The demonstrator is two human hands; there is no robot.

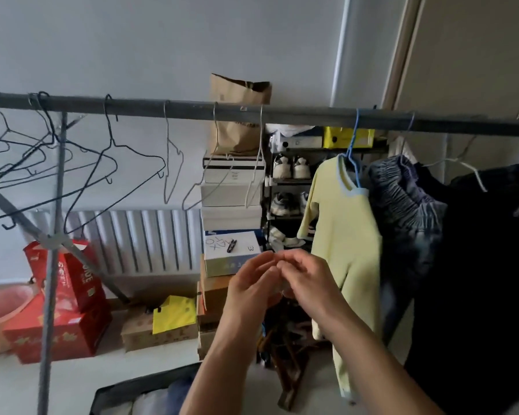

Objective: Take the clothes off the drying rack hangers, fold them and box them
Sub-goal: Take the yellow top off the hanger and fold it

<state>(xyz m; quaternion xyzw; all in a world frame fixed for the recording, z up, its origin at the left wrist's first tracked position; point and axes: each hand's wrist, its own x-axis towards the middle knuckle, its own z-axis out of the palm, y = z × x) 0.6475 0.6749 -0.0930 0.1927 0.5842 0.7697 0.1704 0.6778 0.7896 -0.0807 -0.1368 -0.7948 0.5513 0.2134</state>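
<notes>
Stacked shoeboxes carry a paper bag; radiator behind.

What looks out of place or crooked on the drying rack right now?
The yellow garment hangs crooked on its blue hanger: the neckline has slid to one side, so one shoulder sits high. At the left end of the rail, several empty wire hangers are bunched and tangled.

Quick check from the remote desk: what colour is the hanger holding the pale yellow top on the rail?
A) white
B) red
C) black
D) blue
D: the yellow top hangs from a blue hanger hooked over the rail; the bare hangers further left are dark or pale wire.
</notes>
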